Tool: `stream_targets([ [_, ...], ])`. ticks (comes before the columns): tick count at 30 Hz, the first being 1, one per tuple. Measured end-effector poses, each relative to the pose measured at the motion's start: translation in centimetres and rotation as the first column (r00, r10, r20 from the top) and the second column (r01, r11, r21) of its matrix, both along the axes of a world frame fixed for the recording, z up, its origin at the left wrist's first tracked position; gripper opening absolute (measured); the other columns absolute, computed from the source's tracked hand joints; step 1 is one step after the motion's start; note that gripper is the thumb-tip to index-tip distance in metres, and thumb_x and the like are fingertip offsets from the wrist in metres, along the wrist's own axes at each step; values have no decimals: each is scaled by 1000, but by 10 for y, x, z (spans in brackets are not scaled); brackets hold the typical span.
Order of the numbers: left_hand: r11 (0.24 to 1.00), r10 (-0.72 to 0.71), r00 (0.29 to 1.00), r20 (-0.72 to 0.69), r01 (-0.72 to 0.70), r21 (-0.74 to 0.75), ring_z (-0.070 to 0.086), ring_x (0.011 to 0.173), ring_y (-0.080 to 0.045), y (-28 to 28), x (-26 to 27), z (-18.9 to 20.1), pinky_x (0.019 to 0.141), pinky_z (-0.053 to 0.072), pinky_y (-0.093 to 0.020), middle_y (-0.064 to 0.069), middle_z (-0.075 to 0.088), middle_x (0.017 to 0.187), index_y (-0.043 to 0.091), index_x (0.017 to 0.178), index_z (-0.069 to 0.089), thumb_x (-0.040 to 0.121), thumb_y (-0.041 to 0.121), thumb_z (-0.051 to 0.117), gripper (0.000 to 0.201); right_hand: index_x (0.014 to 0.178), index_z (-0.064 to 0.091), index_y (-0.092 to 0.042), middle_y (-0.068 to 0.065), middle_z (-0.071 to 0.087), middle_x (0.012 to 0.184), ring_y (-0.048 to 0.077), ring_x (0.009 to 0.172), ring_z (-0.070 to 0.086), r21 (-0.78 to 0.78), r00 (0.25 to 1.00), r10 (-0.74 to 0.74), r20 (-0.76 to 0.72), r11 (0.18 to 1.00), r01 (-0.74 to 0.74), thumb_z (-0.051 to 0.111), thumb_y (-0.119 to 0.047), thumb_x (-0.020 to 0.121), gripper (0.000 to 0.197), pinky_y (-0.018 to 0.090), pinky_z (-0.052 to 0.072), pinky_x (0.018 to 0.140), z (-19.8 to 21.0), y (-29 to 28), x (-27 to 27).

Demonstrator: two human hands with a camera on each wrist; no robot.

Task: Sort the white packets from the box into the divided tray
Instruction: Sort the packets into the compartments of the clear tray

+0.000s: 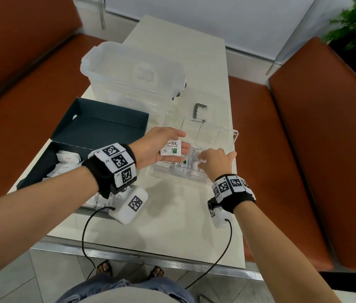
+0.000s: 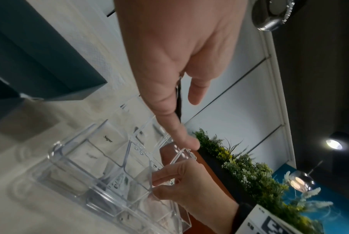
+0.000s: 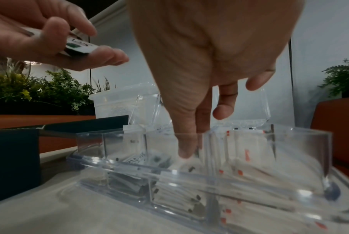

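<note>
Left hand point(image 1: 161, 145) pinches a packet point(image 1: 171, 148) ready above the tray point(image 1: 230, 136); right hand point(image 1: 215, 161), fingers loosely spread, tucks packets down into a compartment.

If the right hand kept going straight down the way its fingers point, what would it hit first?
Probably the white packets in a near compartment of the clear divided tray. The right hand already has fingertips inside it; actual contact is blurred.
</note>
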State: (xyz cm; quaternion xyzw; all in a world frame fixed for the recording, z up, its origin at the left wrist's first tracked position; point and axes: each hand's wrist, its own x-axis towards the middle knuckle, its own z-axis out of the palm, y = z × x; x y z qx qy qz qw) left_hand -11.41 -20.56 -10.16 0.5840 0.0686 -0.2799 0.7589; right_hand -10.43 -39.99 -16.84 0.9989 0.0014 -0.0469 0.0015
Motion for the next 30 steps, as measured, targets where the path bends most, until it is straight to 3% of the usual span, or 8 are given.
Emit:
stream_targets([
  [3,998,14,998,-63,-17,-55,64,111,-31,0,0,5,85,57,-46,-25,63,120,3,127,53,93,-9,28,44,93,69,-27,-5,69,91,22,95,53,56,995,-18,100,998,13,49,-18,94,22,40,21,80,9,2,-4],
  [6,998,14,999,-45,-17,-61,58,118,-34,-1,0,5,92,53,-47,-26,58,126,5,134,47,91,-18,24,54,96,70,-28,-10,68,87,17,86,57,302,974,-85,208,953,19,49,-25,95,22,35,21,75,27,5,-10],
  [11,998,-21,998,55,25,-64,59,117,-34,-5,0,4,88,56,-42,-25,54,126,15,140,43,93,-19,37,59,100,71,-24,-9,72,85,6,84,66,797,973,-161,164,603,-35,57,-29,93,17,22,50,75,61,16,-26],
  [15,999,-28,982,186,35,-34,68,86,-18,-11,-1,3,80,59,-35,-18,61,99,14,133,51,92,-13,52,49,99,69,-24,-8,71,83,1,68,65,902,975,-192,109,432,-16,63,-30,91,12,14,49,59,68,17,-29],
  [18,1000,8,973,232,-10,8,72,84,-19,-12,0,4,69,59,-28,-18,68,101,10,117,61,86,-6,65,36,103,67,-22,-5,70,86,4,63,65,927,969,-243,46,372,50,64,-29,90,15,22,54,62,71,13,-24],
  [21,995,46,967,251,-66,74,73,79,-21,-10,1,3,61,58,-25,-17,73,99,8,108,64,80,5,74,29,91,68,-19,-5,68,75,2,56,60,947,977,-211,16,317,53,66,-19,89,3,17,50,57,75,11,-17],
  [25,982,118,963,243,-149,116,71,68,-18,-1,3,1,54,54,-22,-12,74,86,10,99,65,86,16,72,16,93,69,-12,-5,68,69,-1,53,60,923,954,-276,117,385,-2,67,-13,88,5,16,52,60,76,5,-1],
  [30,965,201,961,191,-228,130,70,67,-18,13,3,0,53,54,-22,-10,72,88,6,108,62,94,17,63,19,88,70,-9,3,71,81,5,66,63,654,968,-112,226,753,-66,63,-11,88,7,1,40,63,51,15,13],
])
